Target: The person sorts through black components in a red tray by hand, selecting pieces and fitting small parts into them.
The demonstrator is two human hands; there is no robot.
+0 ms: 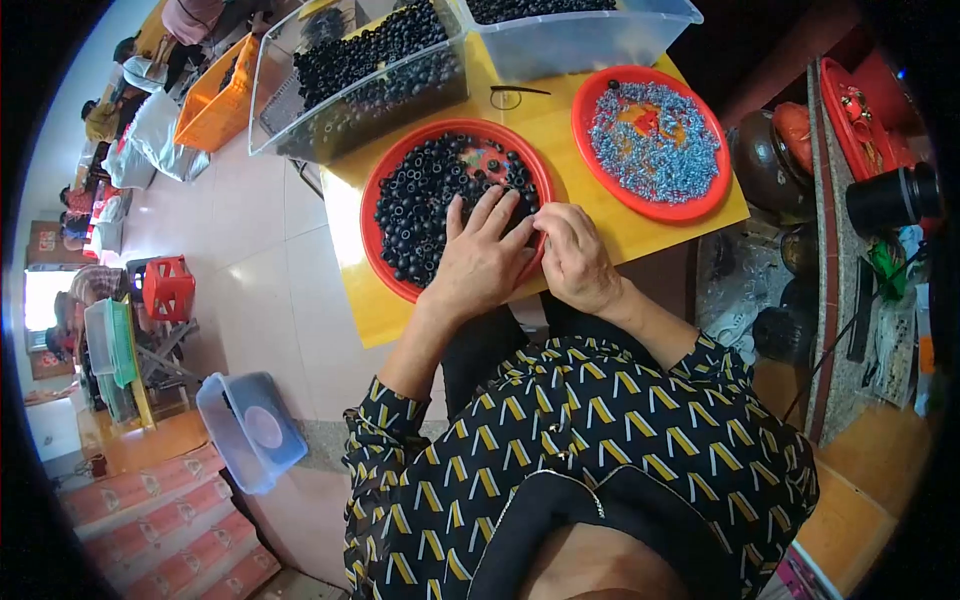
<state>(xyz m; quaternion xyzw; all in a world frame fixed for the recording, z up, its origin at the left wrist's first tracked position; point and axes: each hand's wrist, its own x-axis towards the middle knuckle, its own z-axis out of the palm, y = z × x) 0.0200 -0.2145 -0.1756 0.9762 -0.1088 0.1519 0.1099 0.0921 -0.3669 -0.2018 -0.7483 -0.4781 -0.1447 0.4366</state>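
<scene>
My left hand (pixel 482 258) lies with spread fingers on the small black ring-shaped pieces (pixel 415 205) in a round red tray (pixel 372 255). Close beside it, at the tray's right rim, my right hand (pixel 580 262) is closed, its thumb and fingertips pressed together. Whatever they pinch is too small or too hidden to name. Farther right on the yellow table (pixel 640 240), a second red tray (pixel 585 150) holds many small shiny blue pieces (pixel 655 165), with one black piece near its far edge.
Two clear plastic bins (pixel 360 130) (pixel 590 45) full of black pieces stand beyond the trays. A thin black item (pixel 520 91) lies between them. Left are an orange crate (pixel 217 95), a red stool (pixel 168 290) and a bluish tub (pixel 255 430). A cluttered stone-edged counter (pixel 825 260) runs along the right.
</scene>
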